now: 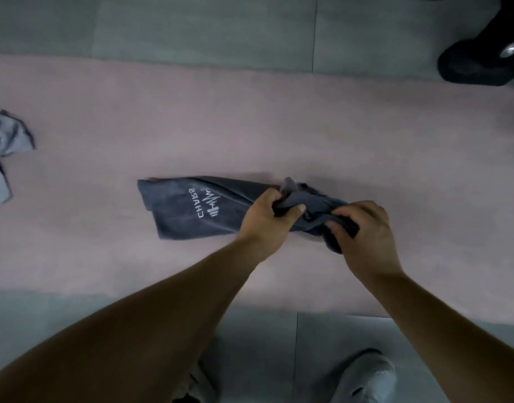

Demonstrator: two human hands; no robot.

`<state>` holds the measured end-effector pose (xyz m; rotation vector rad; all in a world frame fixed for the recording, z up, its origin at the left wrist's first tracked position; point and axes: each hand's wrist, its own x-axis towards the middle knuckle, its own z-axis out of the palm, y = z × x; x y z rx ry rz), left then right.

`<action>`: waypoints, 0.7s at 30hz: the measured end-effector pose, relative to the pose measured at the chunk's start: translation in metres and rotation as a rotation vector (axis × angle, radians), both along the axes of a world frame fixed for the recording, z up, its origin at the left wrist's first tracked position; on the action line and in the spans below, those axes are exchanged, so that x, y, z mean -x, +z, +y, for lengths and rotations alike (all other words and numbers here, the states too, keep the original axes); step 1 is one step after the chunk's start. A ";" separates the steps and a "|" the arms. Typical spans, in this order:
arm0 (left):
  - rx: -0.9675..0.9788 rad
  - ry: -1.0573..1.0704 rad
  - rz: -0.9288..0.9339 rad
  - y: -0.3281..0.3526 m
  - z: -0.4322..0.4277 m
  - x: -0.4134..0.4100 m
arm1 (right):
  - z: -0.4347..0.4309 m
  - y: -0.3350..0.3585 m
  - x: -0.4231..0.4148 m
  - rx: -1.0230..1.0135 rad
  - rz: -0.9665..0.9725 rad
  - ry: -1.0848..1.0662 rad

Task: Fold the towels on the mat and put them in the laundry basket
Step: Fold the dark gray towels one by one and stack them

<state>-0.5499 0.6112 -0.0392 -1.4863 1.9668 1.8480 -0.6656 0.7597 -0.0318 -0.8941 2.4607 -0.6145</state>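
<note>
A dark grey towel (pixel 189 207) with white lettering lies on the pink mat (pixel 250 126), its left part flat and its right end bunched up. My left hand (pixel 267 219) grips the bunched cloth near the middle. My right hand (pixel 363 228) grips the crumpled right end, fingers curled into the folds. A light grey towel (pixel 6 146) lies crumpled at the mat's left edge, partly cut off by the frame. No laundry basket is in view.
Grey tiled floor (pixel 192 24) lies beyond and before the mat. A black shoe (pixel 482 59) of another person stands at the top right. My own grey shoe (pixel 363 376) is at the bottom, just off the mat.
</note>
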 end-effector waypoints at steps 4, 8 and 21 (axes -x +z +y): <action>-0.011 0.011 0.013 -0.052 0.002 -0.001 | -0.002 -0.040 0.018 -0.110 -0.075 0.049; -0.287 0.199 0.175 -0.065 -0.021 0.005 | -0.021 -0.041 0.031 -0.223 -0.131 0.149; -0.285 0.295 0.453 0.022 -0.083 0.006 | -0.123 0.046 0.021 0.079 -0.875 -0.044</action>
